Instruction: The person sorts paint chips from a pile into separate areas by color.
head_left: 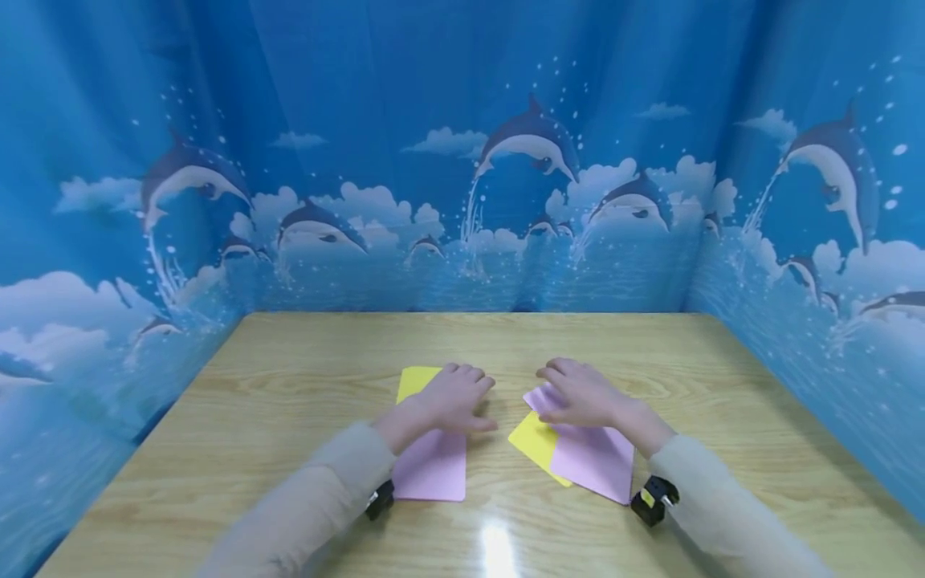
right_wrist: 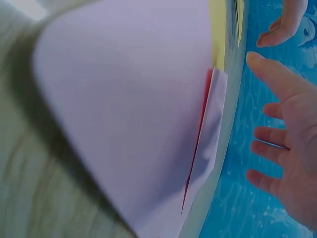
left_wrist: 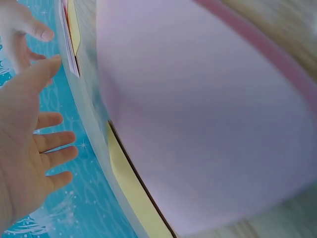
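Note:
My left hand hovers over the left pile, its fingers spread and nothing in its grasp. Below it lie a lilac card and, farther back, a yellow card. A reddish layer shows along the lilac card's edge in the left wrist view. Over the right pile is my right hand, fingers loose and holding nothing. There a larger lilac card overlaps a slanted yellow card; another lilac piece sticks out by the fingers. The right wrist view reveals a thin red layer between lilac pieces.
Both piles lie on a light wooden table. A blue curtain printed with dolphins and clouds surrounds its back and sides. Small black devices are strapped at the left wrist and the right wrist. Light reflects off the table's front.

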Available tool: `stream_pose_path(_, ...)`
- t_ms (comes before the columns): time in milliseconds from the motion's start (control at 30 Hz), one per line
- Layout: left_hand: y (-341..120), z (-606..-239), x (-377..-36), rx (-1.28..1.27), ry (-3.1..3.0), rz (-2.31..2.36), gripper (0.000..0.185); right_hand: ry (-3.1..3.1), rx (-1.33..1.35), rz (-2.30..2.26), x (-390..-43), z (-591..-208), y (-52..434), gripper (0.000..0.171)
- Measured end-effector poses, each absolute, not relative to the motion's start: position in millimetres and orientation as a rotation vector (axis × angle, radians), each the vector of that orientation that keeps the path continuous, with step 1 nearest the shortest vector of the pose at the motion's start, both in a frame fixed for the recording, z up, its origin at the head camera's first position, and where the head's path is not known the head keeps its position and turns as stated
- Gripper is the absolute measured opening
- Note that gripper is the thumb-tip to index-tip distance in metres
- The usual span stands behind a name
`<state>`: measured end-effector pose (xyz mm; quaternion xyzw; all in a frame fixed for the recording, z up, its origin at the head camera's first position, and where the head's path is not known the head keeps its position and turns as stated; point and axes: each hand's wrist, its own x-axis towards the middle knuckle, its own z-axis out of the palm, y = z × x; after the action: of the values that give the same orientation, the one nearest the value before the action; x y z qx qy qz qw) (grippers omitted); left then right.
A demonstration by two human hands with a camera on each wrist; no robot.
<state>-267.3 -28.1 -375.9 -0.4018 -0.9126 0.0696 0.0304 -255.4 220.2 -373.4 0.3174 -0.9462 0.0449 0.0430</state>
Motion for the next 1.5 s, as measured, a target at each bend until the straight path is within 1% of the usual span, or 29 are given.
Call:
stream_pose_path(233, -10.6, -372.8, -267.2, -1.218, -2.803, 0.249, 0.069, -2.893, 0.978, 0.218, -250.9, -371.9, 247.1, 0.076)
stream_pose_path(400, 4.4, -370.7, -267.1, -1.190, -2.814, 0.245, 0.071, -2.891, 0.972, 0.182, -252.0, -369.9, 263.7, 0.078)
stream_pose_path(633, 26.5, -372.1, -268.7, -1.139, -2.912, 0.224, 0.072, -2.923, 0.987, 0.118, -253.7, -371.9, 277.9, 0.078)
stream_pose_path(900, 43.7, -376.1, -268.5, -1.164, -2.943, 0.262, 0.074, -2.961, 0.993, 0.134, -253.6, -376.6, 274.7, 0.079)
stream_pose_path(1133, 56.2, -377.9, -267.9, -1.141, -2.966, 0.246, 0.080, -2.965, 0.983, 0.154, -254.6, -378.3, 266.3, 0.080)
stream_pose_path(1367, 63.6, -382.8, -267.2, -1.098, -3.023, 0.258, 0.084, -2.985, 0.942, 0.091, -257.6, -385.1, 261.0, 0.087)
stream_pose_path(1500, 67.1, -385.0, -267.3, -1.097, -3.034, 0.278, 0.085, -2.979, 0.943, 0.064, -258.6, -386.9, 259.4, 0.087)
